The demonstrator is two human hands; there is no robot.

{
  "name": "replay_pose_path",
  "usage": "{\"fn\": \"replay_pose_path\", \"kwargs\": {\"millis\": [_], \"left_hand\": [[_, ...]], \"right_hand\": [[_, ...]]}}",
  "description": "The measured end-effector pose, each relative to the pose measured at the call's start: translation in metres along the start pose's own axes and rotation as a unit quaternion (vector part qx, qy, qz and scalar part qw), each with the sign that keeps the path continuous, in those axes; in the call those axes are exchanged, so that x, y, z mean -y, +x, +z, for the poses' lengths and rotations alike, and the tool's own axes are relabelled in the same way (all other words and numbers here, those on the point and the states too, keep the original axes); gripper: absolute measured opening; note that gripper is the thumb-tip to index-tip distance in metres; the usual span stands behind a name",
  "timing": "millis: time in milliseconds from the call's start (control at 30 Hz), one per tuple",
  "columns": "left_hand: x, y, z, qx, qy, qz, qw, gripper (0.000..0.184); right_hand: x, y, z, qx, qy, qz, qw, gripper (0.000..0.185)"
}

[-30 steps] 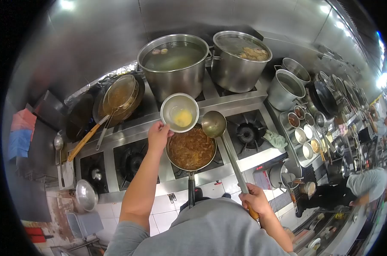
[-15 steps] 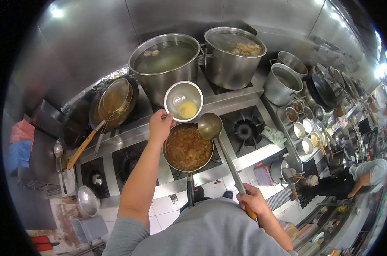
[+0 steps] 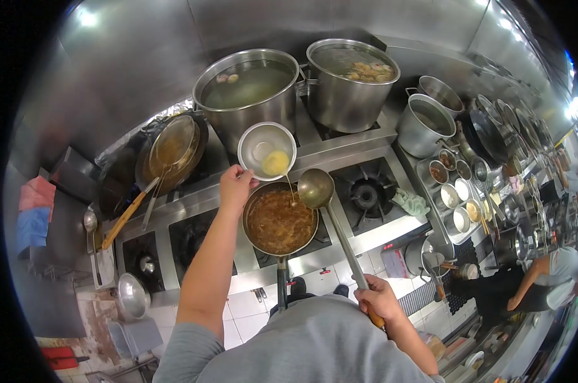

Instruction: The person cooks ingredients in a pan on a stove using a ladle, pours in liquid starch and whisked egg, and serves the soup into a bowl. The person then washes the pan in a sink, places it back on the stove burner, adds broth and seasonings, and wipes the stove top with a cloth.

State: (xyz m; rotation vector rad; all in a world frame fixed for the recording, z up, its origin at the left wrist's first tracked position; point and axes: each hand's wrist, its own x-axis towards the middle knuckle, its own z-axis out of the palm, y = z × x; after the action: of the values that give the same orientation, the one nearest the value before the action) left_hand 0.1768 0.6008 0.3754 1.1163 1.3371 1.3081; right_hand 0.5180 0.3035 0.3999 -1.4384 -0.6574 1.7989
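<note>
Our left hand [image 3: 238,185] pinched tilted bowl [image 3: 256,145], just right of it; pan [image 3: 282,260] lay below-right. Our right hand [image 3: 378,301] clasped ladle [image 3: 344,241], its head overlapping pan edge. Stockpots [image 3: 346,105] stood beyond.

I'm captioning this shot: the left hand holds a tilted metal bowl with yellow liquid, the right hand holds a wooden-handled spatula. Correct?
Not quite: the head view shows the right hand holding a wooden-handled ladle, not a spatula. The left hand holds the tilted metal bowl with yellow liquid.
</note>
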Motion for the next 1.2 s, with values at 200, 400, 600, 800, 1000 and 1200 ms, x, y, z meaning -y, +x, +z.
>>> {"fn": "replay_pose_path", "kwargs": {"millis": [200, 400, 600, 800, 1000, 1200], "left_hand": [[0.003, -0.002, -0.037, -0.035, 0.038, 0.034, 0.998, 0.015], [0.005, -0.014, -0.077, -0.069, 0.099, 0.048, 0.992, 0.014], [-0.004, -0.049, -0.099, -0.088, 0.143, 0.056, 0.984, 0.012], [-0.012, -0.086, -0.108, -0.087, 0.139, 0.018, 0.986, 0.011], [-0.003, -0.112, -0.109, -0.083, 0.132, -0.002, 0.988, 0.011], [0.007, -0.126, -0.078, -0.041, 0.081, -0.018, 0.996, 0.012]], "right_hand": [[0.002, 0.003, 0.000, 0.001, -0.001, 0.005, 1.000, 0.040], [-0.001, 0.008, -0.003, 0.007, -0.024, 0.008, 1.000, 0.039], [0.001, 0.009, -0.003, 0.036, -0.021, 0.011, 0.999, 0.039], [0.001, 0.010, -0.006, 0.050, -0.026, 0.012, 0.998, 0.040], [0.001, 0.007, -0.007, 0.056, -0.018, 0.016, 0.998, 0.041], [-0.004, 0.005, -0.013, 0.059, -0.019, 0.017, 0.998, 0.043]]}}
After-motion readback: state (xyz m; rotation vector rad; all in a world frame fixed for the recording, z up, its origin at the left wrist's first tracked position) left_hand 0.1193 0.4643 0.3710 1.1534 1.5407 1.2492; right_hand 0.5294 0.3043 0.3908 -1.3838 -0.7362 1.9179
